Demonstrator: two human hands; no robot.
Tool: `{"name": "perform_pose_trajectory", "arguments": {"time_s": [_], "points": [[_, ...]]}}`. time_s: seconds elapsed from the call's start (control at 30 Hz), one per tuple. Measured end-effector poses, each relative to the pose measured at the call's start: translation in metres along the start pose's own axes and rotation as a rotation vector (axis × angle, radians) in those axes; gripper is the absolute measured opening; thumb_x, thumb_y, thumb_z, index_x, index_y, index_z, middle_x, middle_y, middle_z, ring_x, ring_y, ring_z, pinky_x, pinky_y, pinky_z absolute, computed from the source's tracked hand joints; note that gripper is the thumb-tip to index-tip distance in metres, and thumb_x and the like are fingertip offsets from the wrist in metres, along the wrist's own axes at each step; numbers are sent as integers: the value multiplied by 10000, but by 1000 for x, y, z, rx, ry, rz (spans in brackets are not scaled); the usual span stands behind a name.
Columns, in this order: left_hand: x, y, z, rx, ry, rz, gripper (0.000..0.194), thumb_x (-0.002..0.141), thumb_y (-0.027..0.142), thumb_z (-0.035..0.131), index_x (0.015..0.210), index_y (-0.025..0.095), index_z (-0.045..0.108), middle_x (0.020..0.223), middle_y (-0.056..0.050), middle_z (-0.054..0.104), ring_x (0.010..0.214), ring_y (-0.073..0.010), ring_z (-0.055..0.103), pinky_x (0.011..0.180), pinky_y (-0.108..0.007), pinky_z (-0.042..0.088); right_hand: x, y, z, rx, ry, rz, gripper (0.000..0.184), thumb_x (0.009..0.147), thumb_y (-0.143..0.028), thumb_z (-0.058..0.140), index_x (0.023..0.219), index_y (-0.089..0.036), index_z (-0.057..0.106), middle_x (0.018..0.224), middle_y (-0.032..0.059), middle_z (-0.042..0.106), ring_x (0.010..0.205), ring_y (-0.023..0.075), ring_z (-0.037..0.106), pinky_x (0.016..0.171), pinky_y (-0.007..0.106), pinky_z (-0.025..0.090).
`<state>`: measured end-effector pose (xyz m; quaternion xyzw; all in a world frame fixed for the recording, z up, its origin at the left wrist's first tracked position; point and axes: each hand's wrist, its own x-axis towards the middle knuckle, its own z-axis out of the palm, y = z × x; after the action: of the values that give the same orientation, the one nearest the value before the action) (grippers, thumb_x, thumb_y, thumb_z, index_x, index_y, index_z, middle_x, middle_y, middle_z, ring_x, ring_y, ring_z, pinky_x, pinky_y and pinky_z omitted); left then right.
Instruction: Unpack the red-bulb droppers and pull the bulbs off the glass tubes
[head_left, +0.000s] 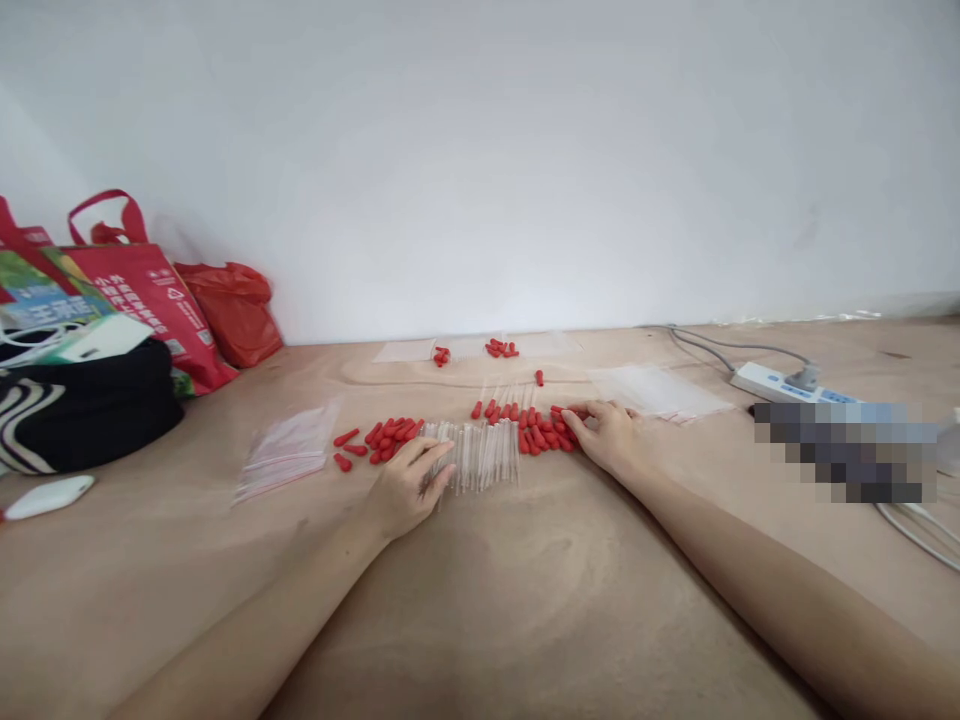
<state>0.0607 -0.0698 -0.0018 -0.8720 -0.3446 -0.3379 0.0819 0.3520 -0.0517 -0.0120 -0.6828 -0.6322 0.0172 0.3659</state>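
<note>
A row of thin clear glass dropper tubes (484, 455) lies side by side on the wooden table. My left hand (409, 490) rests at the row's left end, thumb and fingers apart, touching the nearest tubes. At the right, my right hand (611, 438) has its fingertips closed on a red rubber bulb at the edge of a pile of red rubber bulbs (540, 436); the fingers partly hide it. Another pile of red bulbs (390, 436) lies beyond my left hand. Behind the row are several droppers (511, 410) with bulbs fitted, tubes pointing away.
Clear zip bags lie left (289, 445) and right (664, 390). Near the wall are more red bulbs (501, 348) on clear plastic. A power strip (780, 382) with cables sits right, by a blurred-out object. Red bags (157, 300) and a black pouch (97, 410) stand left.
</note>
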Motion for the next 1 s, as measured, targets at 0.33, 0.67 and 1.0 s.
{"name": "perform_pose_trajectory", "arguments": {"time_s": [0.33,0.67,1.0], "points": [[-4,-13,-17,24,-387,33,482,756,481,516,1176,247,490,1238,-82,491,1162,-255,415,1004,-512,226,10,5,2,37,-2,180,357,729,-521,444,703,-236,657,779,21,659,846,223,545,815,394,307],[-1,-19,-11,37,-308,27,386,836,405,430,1172,223,490,1183,-72,540,1120,-201,466,1013,-474,248,7,1,0,-59,-29,185,380,744,-534,414,701,-248,660,846,34,652,892,245,527,828,434,269],[1,-19,-23,102,-19,-107,281,848,306,395,1059,213,557,1002,-60,584,987,-206,494,869,-390,372,32,-50,6,-83,-158,12,272,754,-425,441,722,-243,641,749,17,645,822,194,538,822,394,257]]}}
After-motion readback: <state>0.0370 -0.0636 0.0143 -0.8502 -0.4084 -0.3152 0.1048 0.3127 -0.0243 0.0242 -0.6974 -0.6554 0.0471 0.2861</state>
